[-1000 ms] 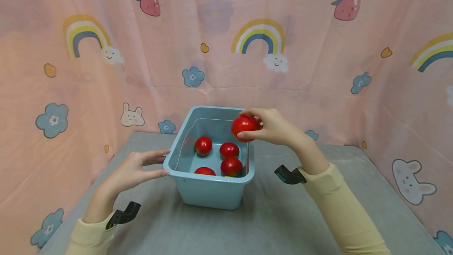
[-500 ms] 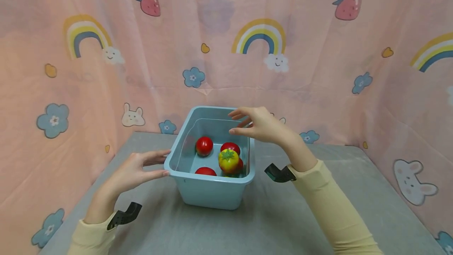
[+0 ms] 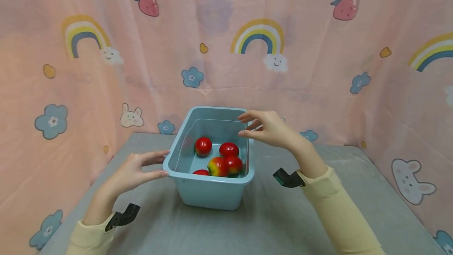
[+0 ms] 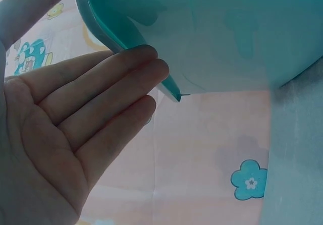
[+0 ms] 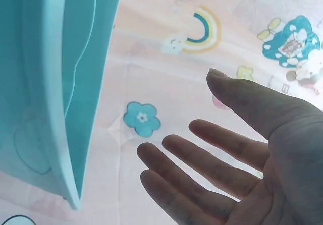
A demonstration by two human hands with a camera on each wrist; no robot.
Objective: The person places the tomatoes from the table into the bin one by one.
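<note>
A light blue plastic bin point(image 3: 212, 192) holds several shiny round red fruits; their exact kind is unclear. A red-and-yellow fruit point(image 3: 218, 167) lies near the front, against a red fruit point(image 3: 234, 165) on its right. Behind them are another red one point(image 3: 229, 150) and, to the left, a further red fruit point(image 3: 203, 146). The front rim partly hides a red fruit point(image 3: 201, 172). With fingers extended, my left hand point(image 3: 132, 172) touches the bin's left front corner. My right hand point(image 3: 267, 128) hovers at the right rim, fingers loosely bent and holding nothing.
Grey cloth covers the table point(image 3: 283, 215) under the bin. Behind and at the sides hangs a pink curtain point(image 3: 311, 74) printed with rainbows, flowers and strawberries. Black wrist mounts point(image 3: 288, 178) sit at both yellow sleeves.
My right hand let a red fruit drop into the bin, then drew back slightly right. The fruit tumbled and settled left of another at the front. My left hand stayed put.
</note>
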